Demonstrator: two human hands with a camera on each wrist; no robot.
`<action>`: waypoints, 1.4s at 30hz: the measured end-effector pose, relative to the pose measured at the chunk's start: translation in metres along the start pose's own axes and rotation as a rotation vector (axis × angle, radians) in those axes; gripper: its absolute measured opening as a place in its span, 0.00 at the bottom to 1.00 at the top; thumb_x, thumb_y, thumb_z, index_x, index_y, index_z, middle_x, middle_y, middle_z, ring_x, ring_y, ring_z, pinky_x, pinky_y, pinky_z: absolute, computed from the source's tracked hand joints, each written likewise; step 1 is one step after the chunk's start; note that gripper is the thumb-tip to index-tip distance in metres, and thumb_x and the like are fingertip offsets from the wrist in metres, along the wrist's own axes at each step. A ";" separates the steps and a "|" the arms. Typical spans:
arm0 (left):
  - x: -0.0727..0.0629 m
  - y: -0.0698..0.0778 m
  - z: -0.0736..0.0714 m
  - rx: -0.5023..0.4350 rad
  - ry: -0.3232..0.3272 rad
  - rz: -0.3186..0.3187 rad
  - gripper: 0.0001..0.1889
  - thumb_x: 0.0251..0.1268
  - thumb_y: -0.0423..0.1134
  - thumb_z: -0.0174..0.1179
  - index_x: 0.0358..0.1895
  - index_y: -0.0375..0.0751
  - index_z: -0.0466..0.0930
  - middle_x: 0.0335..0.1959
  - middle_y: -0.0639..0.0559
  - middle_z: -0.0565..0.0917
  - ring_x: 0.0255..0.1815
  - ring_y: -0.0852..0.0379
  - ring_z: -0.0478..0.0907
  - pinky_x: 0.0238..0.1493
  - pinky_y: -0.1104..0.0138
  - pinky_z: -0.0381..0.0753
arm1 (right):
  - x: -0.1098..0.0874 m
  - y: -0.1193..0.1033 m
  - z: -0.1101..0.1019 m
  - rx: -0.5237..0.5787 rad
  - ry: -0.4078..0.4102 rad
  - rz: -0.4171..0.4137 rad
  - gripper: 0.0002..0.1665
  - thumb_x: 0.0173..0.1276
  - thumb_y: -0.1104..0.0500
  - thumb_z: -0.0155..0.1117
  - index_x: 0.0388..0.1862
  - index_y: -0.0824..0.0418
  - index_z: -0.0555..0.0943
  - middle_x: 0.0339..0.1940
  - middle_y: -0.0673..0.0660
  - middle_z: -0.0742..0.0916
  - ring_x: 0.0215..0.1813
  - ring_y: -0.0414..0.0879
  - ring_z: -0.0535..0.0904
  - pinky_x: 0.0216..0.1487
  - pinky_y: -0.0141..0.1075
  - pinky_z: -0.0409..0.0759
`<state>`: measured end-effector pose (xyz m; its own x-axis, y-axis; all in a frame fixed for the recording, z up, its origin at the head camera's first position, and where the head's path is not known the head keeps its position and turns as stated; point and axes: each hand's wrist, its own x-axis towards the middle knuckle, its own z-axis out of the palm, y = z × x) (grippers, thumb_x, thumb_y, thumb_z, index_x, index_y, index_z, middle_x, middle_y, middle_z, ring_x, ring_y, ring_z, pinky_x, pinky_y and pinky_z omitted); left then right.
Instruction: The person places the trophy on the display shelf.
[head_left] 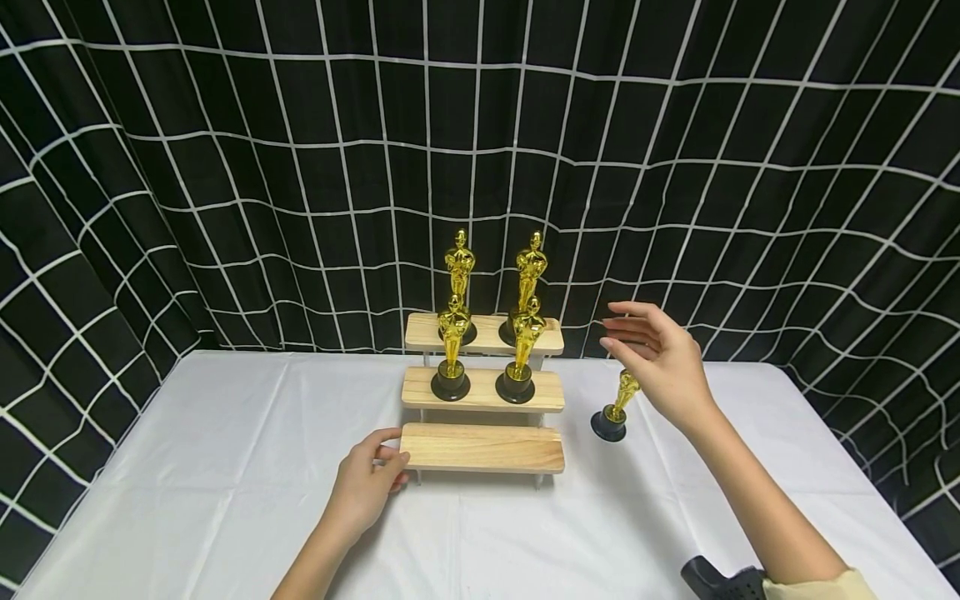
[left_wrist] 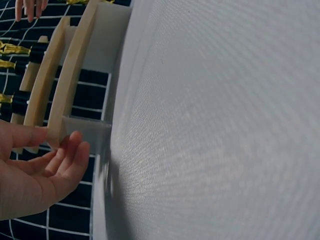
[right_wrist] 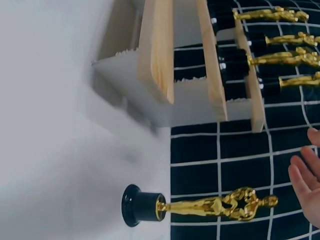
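Note:
A three-step wooden display stand (head_left: pixel 480 447) on clear supports stands mid-table. My left hand (head_left: pixel 367 482) holds the left end of its lowest board (left_wrist: pixel 75 65), thumb on top and fingers underneath. Two gold trophy figurines on black bases stand on the middle board, such as the front left trophy (head_left: pixel 452 342), and two more on the top board, such as the back right trophy (head_left: pixel 531 262). To the right of the stand, a single trophy (right_wrist: pixel 215 205) stands upright on the tablecloth. My right hand (head_left: pixel 663 358) hovers by its upper part, fingers parted and holding nothing; in the head view it hides the trophy's head.
White cloth covers the table (head_left: pixel 187 467). A black curtain with a white grid (head_left: pixel 360 167) hangs behind and along both sides. Near the right forearm, a black device (head_left: pixel 723 579) shows at the bottom edge.

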<state>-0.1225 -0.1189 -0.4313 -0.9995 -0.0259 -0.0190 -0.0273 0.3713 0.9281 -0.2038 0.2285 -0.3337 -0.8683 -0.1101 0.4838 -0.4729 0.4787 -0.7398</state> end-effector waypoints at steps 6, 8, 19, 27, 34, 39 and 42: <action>-0.001 0.000 0.000 -0.016 -0.006 0.000 0.22 0.76 0.29 0.58 0.67 0.20 0.72 0.41 0.38 0.85 0.34 0.53 0.86 0.37 0.64 0.94 | -0.002 0.009 -0.004 -0.015 0.021 0.003 0.26 0.71 0.72 0.70 0.67 0.71 0.77 0.57 0.72 0.87 0.51 0.20 0.80 0.55 0.13 0.81; -0.001 -0.001 0.000 -0.027 -0.010 -0.005 0.22 0.76 0.28 0.58 0.68 0.20 0.72 0.41 0.38 0.85 0.34 0.53 0.86 0.37 0.65 0.94 | -0.002 0.013 -0.005 -0.023 0.027 0.006 0.26 0.71 0.72 0.70 0.67 0.71 0.77 0.57 0.72 0.87 0.51 0.20 0.79 0.55 0.13 0.81; -0.001 0.000 -0.001 -0.045 -0.010 -0.016 0.22 0.76 0.28 0.58 0.68 0.20 0.72 0.41 0.38 0.85 0.33 0.54 0.86 0.37 0.65 0.94 | -0.006 0.034 -0.014 -0.076 0.024 0.044 0.27 0.71 0.69 0.72 0.67 0.70 0.78 0.59 0.70 0.87 0.52 0.17 0.77 0.57 0.13 0.79; 0.000 0.000 0.000 -0.043 -0.002 -0.024 0.22 0.76 0.28 0.59 0.68 0.21 0.72 0.41 0.38 0.85 0.33 0.54 0.86 0.36 0.65 0.94 | -0.013 0.047 -0.018 -0.053 -0.033 0.094 0.29 0.69 0.71 0.72 0.68 0.71 0.76 0.59 0.72 0.86 0.53 0.20 0.78 0.57 0.12 0.79; -0.001 0.001 0.000 -0.045 -0.003 -0.016 0.21 0.76 0.28 0.58 0.67 0.21 0.72 0.40 0.39 0.85 0.33 0.53 0.86 0.37 0.65 0.94 | -0.020 0.057 -0.017 -0.018 -0.056 0.100 0.29 0.68 0.72 0.73 0.67 0.72 0.76 0.54 0.58 0.89 0.51 0.20 0.80 0.54 0.14 0.82; -0.001 0.000 0.000 -0.048 -0.010 -0.013 0.21 0.76 0.28 0.58 0.68 0.21 0.72 0.40 0.39 0.85 0.33 0.52 0.86 0.36 0.65 0.94 | -0.026 0.063 -0.016 -0.008 -0.064 0.122 0.29 0.68 0.71 0.73 0.67 0.71 0.77 0.49 0.39 0.88 0.49 0.22 0.82 0.52 0.15 0.83; -0.001 0.000 -0.001 -0.049 -0.009 -0.015 0.21 0.76 0.28 0.58 0.68 0.21 0.72 0.41 0.39 0.85 0.34 0.52 0.86 0.36 0.66 0.94 | -0.029 0.067 -0.016 -0.021 -0.070 0.132 0.29 0.69 0.71 0.73 0.68 0.70 0.77 0.52 0.57 0.90 0.48 0.21 0.81 0.52 0.15 0.83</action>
<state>-0.1216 -0.1193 -0.4308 -0.9991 -0.0223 -0.0364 -0.0417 0.3252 0.9447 -0.2079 0.2775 -0.3902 -0.9312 -0.1051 0.3490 -0.3516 0.5112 -0.7843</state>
